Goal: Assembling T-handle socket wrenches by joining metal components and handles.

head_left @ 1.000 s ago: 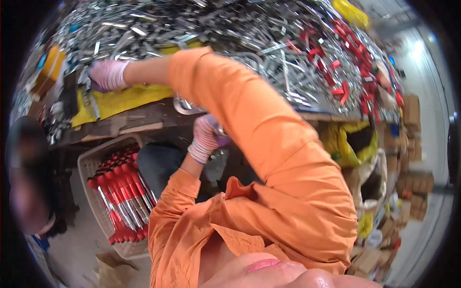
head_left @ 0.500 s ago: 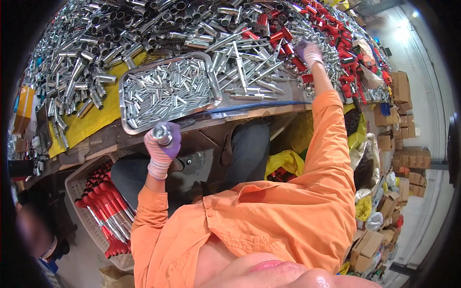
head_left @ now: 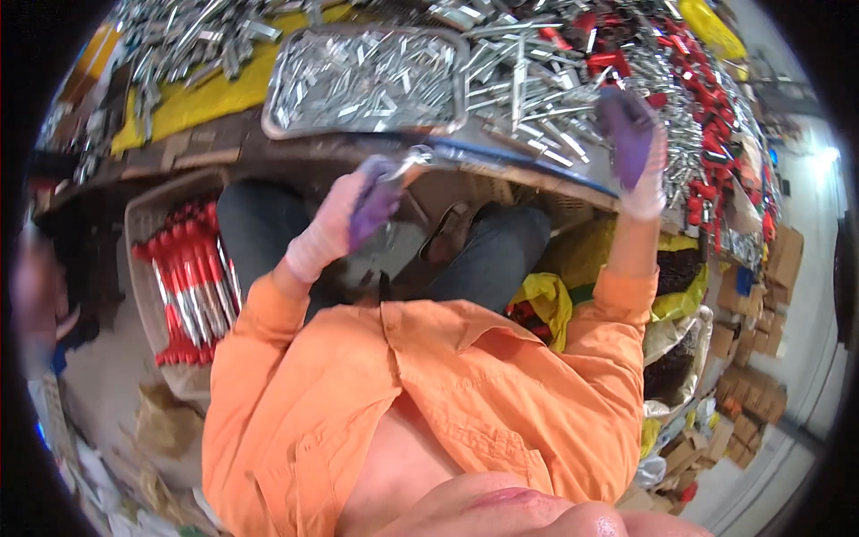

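Note:
My left hand [head_left: 367, 201], in a striped glove with a purple palm, is closed round a shiny metal tube [head_left: 415, 159] in front of the table's near edge. The tube's end sticks out past my fingers, and most of it is hidden by the hand. My right hand [head_left: 633, 148], gloved alike, is over the right part of the table, close to loose metal rods [head_left: 559, 112] and red parts [head_left: 610, 63]. Motion blurs its fingers, so whether it holds anything does not show. Left of the rods lies a metal tray [head_left: 376, 134] with many short silver pins in it.
Silver tubes [head_left: 242, 45] lie heaped on a yellow sheet [head_left: 192, 105] at the far left. Below, a beige crate [head_left: 143, 295] holds red-ended metal tools [head_left: 192, 277]. Yellow bags [head_left: 546, 300] stand by my right knee. Cardboard boxes [head_left: 756, 394] are stacked at the right.
My left hand has moved right and turned, still with the metal tube. My right hand has drawn back from the red parts toward the table's near edge. The view has shifted.

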`<state>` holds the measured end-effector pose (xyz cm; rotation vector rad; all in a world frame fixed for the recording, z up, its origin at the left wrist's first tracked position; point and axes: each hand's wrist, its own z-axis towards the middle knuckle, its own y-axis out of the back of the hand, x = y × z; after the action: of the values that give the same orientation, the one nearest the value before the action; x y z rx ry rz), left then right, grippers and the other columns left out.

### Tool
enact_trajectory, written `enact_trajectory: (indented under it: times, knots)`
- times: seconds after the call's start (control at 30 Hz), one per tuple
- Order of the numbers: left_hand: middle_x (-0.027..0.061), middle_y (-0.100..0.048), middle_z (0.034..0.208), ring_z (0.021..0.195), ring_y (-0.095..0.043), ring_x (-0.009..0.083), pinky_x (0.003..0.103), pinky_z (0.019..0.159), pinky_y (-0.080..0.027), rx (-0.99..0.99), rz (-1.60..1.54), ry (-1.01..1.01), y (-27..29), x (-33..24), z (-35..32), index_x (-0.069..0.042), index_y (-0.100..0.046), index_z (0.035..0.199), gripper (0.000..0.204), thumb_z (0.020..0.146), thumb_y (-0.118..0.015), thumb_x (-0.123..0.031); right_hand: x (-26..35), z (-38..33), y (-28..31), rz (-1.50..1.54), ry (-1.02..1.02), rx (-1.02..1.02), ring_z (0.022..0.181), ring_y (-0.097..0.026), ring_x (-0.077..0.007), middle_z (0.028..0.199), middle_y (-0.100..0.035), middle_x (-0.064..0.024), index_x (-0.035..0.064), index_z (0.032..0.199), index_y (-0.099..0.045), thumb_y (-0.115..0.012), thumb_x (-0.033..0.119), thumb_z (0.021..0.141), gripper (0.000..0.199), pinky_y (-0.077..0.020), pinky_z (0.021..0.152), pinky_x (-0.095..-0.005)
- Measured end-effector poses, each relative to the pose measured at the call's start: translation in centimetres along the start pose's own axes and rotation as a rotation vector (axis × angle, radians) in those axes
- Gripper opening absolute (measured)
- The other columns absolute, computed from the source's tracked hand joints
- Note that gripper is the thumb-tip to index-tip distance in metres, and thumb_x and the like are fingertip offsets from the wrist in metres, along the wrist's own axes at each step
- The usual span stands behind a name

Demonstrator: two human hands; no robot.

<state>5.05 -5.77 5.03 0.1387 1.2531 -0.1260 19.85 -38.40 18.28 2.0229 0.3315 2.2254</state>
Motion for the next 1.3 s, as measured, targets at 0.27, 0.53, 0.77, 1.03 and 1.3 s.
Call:
enact_trajectory:
  times: [0.27, 0.53, 0.77, 1.03, 1.3]
  knots:
    - [0.0134, -0.068, 0.080, 0.066, -0.063, 0.0200, 0.032, 0.064, -0.049, 0.136, 0.187, 0.282, -0.7, -5.8, -4.2, -0.004, -0.062, 0.107, 0.021, 0.092, -0.061, -0.019, 0.7, -12.9, -11.7, -0.198, 0.152, 0.426, 0.074, -0.057, -0.0062, 0.079, -0.066, -0.0032, -0.0014, 0.099, -0.066, -0.063, 0.003, 0.087, 0.013, -0.0471, 0.069, -0.0229]
    - [0.0174, -0.068, 0.086, 0.078, -0.066, 0.0337, 0.037, 0.069, -0.051, 0.212, 0.470, 0.242, 1.8, -6.8, -8.8, -0.009, -0.066, 0.106, 0.028, 0.089, -0.064, -0.030, 1.2, -14.7, -13.5, -0.473, 0.270, 0.777, 0.080, -0.065, -0.0220, 0.095, -0.067, -0.0138, 0.0008, 0.123, -0.052, -0.076, 0.016, 0.078, 0.053, -0.0512, 0.071, -0.0324]
    - [0.0208, -0.067, 0.090, 0.084, -0.063, 0.0406, 0.045, 0.075, -0.051, 0.359, 0.526, 0.144, 0.7, -3.9, -10.5, -0.011, -0.067, 0.103, 0.030, 0.086, -0.061, -0.035, 2.5, -16.9, -18.6, -0.898, 0.433, 1.262, 0.104, -0.059, -0.0419, 0.121, -0.055, -0.0260, 0.0016, 0.145, -0.024, -0.077, 0.021, 0.072, 0.092, -0.0503, 0.084, -0.0441]
    - [0.0144, -0.069, 0.081, 0.075, -0.065, 0.0359, 0.040, 0.066, -0.052, 0.164, 0.410, 0.232, 3.5, -5.5, -12.2, -0.014, -0.067, 0.106, 0.032, 0.088, -0.061, -0.040, 0.0, -17.6, -16.7, -0.464, -0.017, 0.684, 0.076, -0.064, -0.0145, 0.088, -0.064, -0.0091, -0.0031, 0.116, -0.060, -0.063, 0.004, 0.082, 0.035, -0.0500, 0.067, -0.0251]
    - [0.0137, -0.067, 0.077, 0.073, -0.065, 0.0352, 0.041, 0.066, -0.051, 0.256, 0.397, 0.285, 3.1, -6.0, -10.9, -0.014, -0.066, 0.097, 0.032, 0.088, -0.059, -0.044, -0.7, -17.5, -15.0, -0.516, -0.078, 0.566, 0.072, -0.057, -0.0122, 0.091, -0.063, -0.0053, 0.0001, 0.140, -0.040, -0.055, -0.002, 0.085, 0.057, -0.0451, 0.066, -0.0245]
